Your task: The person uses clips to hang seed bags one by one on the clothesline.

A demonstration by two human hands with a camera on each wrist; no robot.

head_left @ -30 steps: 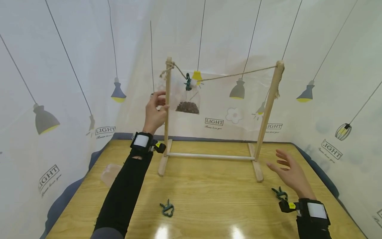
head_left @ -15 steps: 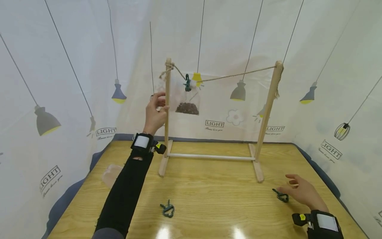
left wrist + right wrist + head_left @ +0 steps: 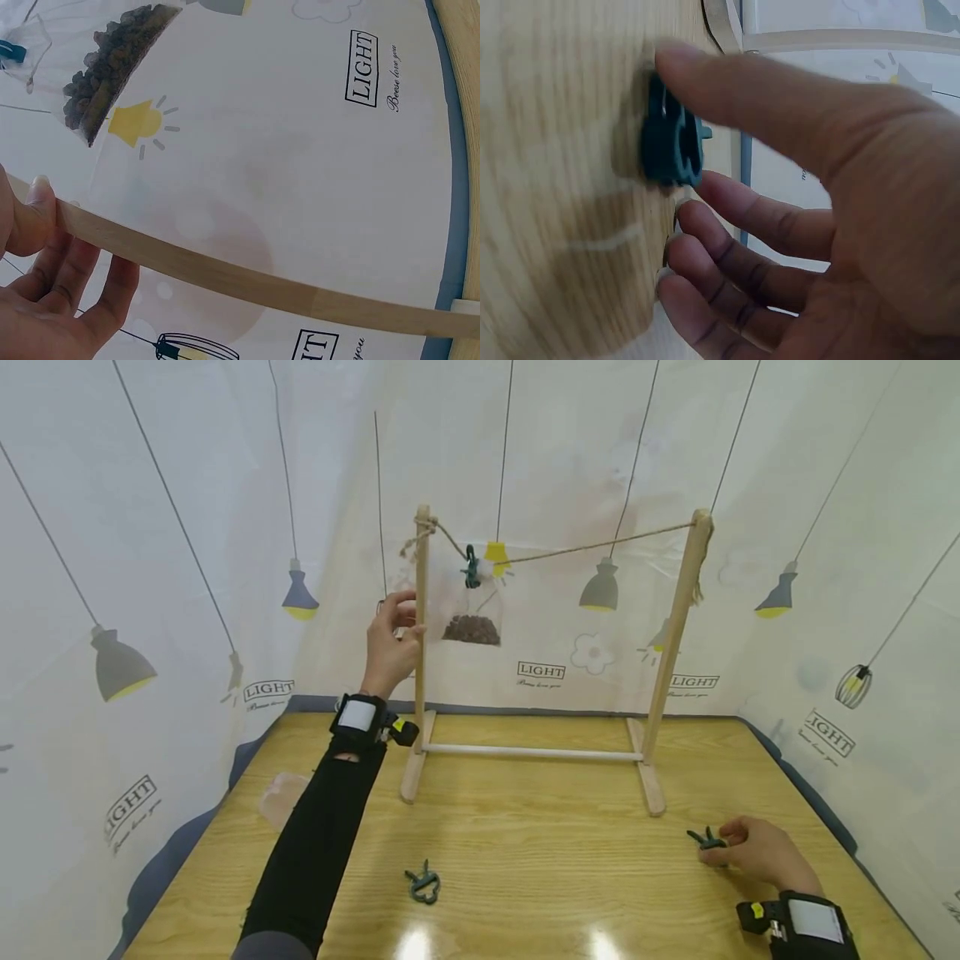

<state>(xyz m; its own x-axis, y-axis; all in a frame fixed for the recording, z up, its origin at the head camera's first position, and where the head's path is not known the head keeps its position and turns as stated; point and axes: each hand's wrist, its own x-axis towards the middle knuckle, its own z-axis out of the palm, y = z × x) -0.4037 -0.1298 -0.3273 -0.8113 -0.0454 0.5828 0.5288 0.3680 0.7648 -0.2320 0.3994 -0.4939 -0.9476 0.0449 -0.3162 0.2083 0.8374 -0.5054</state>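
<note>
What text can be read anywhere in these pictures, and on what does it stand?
"LIGHT": boxed word printed many times on the backdrop, clearest in the left wrist view.
"Brown love you", or thereabouts: cursive line beside each box; uncertain.
Wristbands: white patch and yellow sticker, nothing readable.
Clips, bag, rack: no text.

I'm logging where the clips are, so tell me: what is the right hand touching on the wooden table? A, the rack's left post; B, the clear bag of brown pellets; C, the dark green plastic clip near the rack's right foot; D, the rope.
C: the right hand pinches the dark green plastic clip lying on the wooden table.
</note>
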